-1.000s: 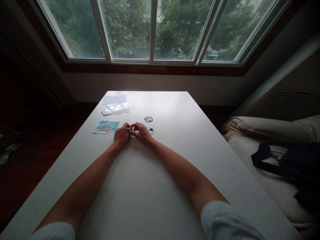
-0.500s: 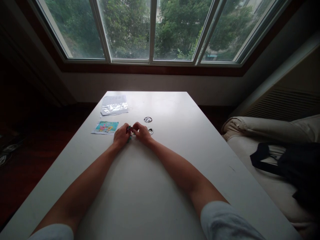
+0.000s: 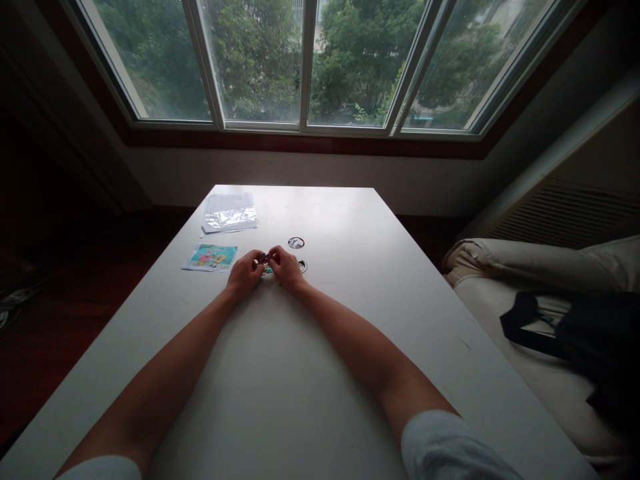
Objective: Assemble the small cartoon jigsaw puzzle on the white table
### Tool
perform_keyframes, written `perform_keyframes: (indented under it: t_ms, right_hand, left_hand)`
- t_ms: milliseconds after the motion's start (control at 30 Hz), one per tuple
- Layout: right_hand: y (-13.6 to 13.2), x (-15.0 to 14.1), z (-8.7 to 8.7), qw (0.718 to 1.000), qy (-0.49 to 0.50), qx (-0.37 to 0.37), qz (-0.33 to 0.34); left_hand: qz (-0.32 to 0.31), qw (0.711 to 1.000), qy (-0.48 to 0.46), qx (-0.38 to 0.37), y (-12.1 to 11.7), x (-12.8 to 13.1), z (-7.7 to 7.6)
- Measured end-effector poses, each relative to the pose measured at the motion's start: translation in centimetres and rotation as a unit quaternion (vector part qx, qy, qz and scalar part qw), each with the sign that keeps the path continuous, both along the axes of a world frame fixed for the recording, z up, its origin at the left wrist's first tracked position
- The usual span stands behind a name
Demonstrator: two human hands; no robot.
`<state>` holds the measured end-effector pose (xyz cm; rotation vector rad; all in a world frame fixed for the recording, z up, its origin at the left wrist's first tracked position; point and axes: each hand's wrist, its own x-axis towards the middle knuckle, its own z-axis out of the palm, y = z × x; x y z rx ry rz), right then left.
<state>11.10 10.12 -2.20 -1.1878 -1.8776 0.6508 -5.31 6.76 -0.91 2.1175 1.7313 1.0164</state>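
Observation:
Over the white table (image 3: 320,373), my left hand (image 3: 245,272) and my right hand (image 3: 286,268) meet with fingertips almost touching. Between them is a small dark piece (image 3: 265,257), too small to make out its kind. The left fingers are closed around one side of it, while the right thumb and forefinger pinch at its other side. Just below the fingertips lie small green and white bits (image 3: 269,269), partly covered by the hands. To the left of my left hand a colourful cartoon picture (image 3: 213,256) lies flat.
White papers with a shiny clear plastic sleeve (image 3: 231,215) lie at the table's back left. Two small round things sit beyond my right hand, one (image 3: 296,243) behind the other (image 3: 303,266). A cushioned seat with a dark bag (image 3: 595,347) stands on the right, a window ahead.
The small dark piece has turned and shifted slightly right between my fingers. My left fingertips have moved closer to the right ones, and more of the green bits below now shows.

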Motion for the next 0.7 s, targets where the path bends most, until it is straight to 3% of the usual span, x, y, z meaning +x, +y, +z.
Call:
perform_keyframes:
  t_ms: [700]
  right_hand:
    - [-0.02,0.07,0.11,0.999,0.035,-0.003,-0.008]
  left_hand:
    - [0.047,0.999,-0.006,-0.011,0.07,-0.20,-0.14]
